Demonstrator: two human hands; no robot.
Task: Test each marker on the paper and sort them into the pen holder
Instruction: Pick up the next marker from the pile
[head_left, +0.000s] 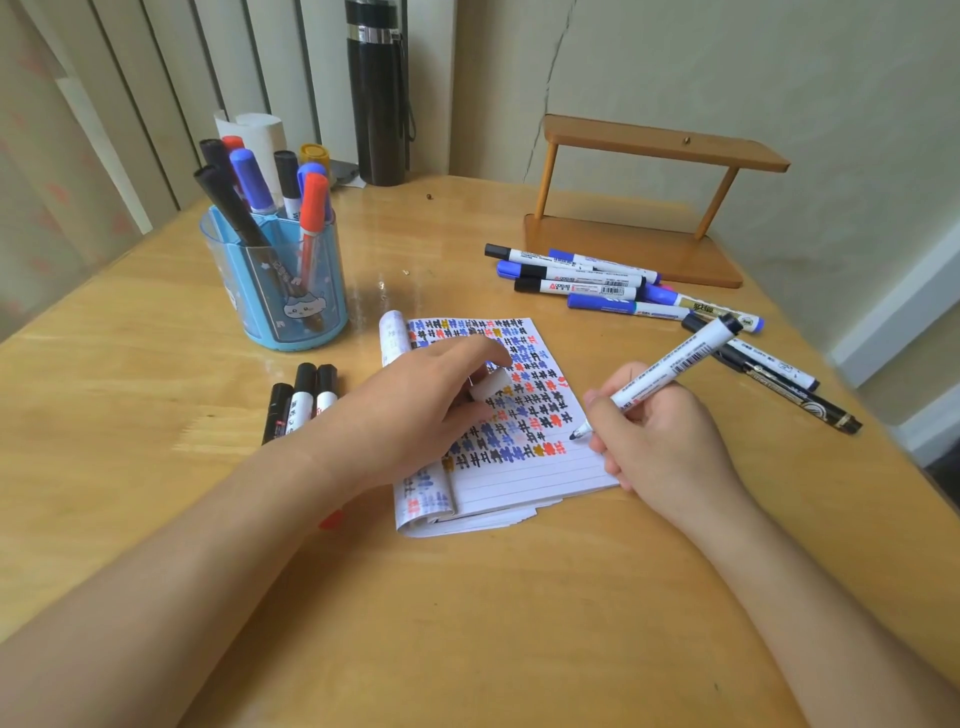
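Paper of a lined white notepad (530, 473), crowded with blue, black and red test marks, lies mid-way on the tan wooden table (156, 364); the left hand (415, 410) rests on it, fingers curled round a small white cylindrical piece (491, 387); the right hand (660, 436) grips a white-barrelled marker (670, 366), tip down at the page's right edge; the translucent blue pen holder (311, 312) stands back left, holding capped markers; loose markers (597, 283) lie back right.

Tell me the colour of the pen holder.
The pen holder is light blue; head view.
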